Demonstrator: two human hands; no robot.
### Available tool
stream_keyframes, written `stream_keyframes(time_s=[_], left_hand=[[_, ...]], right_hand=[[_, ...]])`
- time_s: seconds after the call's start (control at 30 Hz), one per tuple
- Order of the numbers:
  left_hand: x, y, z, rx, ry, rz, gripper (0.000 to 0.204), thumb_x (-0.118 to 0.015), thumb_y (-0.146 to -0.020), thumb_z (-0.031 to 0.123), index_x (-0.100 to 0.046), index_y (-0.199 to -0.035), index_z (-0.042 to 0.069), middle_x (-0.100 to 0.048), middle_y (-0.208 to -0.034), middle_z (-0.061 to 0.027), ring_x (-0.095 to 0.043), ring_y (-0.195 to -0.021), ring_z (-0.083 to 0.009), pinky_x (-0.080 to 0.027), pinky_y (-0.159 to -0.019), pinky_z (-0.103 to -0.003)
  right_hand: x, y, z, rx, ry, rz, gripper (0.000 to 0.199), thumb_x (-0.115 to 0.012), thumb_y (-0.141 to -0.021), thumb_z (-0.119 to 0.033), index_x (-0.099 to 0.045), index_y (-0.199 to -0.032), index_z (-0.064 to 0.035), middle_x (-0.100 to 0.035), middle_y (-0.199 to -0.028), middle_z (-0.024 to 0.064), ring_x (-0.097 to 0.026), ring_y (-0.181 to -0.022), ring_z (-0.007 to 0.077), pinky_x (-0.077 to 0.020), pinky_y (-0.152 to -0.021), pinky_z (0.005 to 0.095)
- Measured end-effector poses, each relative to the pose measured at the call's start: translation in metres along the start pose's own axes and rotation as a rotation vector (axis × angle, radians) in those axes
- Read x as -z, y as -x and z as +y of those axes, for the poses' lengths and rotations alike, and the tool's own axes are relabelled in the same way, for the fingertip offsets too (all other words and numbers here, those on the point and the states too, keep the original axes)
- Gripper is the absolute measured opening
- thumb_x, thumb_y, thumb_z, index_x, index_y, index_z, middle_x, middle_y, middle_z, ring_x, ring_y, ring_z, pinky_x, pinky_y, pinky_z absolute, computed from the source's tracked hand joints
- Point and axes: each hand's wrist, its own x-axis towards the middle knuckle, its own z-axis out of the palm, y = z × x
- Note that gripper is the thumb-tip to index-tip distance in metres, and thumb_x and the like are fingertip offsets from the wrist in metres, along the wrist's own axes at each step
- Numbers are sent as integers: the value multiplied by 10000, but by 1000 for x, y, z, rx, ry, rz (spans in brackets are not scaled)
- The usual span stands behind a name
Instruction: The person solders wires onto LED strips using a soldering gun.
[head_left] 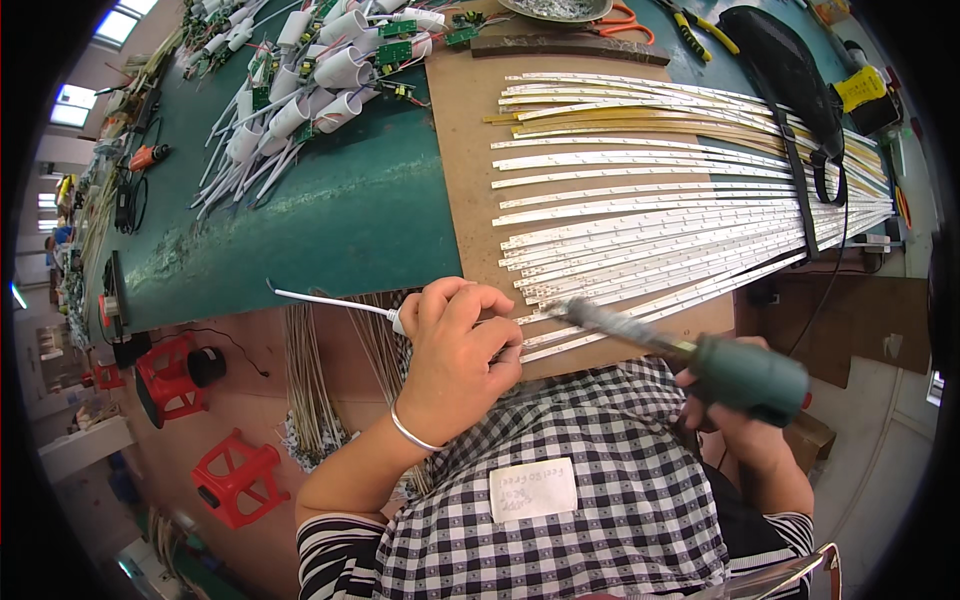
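Head view shows a soldering step, I judge: left hand point(455, 350) fingers pinch a white wire point(335, 303) against a strip end point(540, 335) at the worktop point(330, 220) edge, right hand point(735, 405) grips a soldering iron point(690, 355), whose tip must next meet the joint precisely.

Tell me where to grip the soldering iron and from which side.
Grip the soldering iron at its thick green handle, coming from the right, where the right hand holds it. The slim metal shaft points left toward the LED strips, so probably avoid that end.
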Motion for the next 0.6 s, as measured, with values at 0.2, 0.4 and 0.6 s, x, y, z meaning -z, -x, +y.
stream_keyframes(time_s=[0.2,0.4,0.6], left_hand=[[1,0,1,6,4,-15,124,-694,-624,84,-632,-714,142,-563,-1028,6,-458,-1078,-259,-291,-921,-426],[1,0,0,7,2,-15,115,-692,-626,85,-632,-709,139,-565,-1022,4,-461,-1074,-261,-295,-922,-425],[-1,0,1,4,-3,0,119,-694,-622,84,-632,-709,136,-570,-1009,1,-473,-1055,-265,-310,-914,-420]], right_hand=[[-7,-19,7,140,-545,102,571,-679,-845,-326,-481,-1242,34,-604,-1104,168,-627,-647,191,-536,-641,336],[-13,-38,11,196,-589,205,589,-612,-861,-396,-439,-1246,15,-597,-1066,153,-573,-584,166,-509,-640,356],[-6,-50,14,239,-607,261,513,-600,-875,-382,-470,-1206,-12,-598,-1062,153,-576,-597,152,-514,-733,366]])
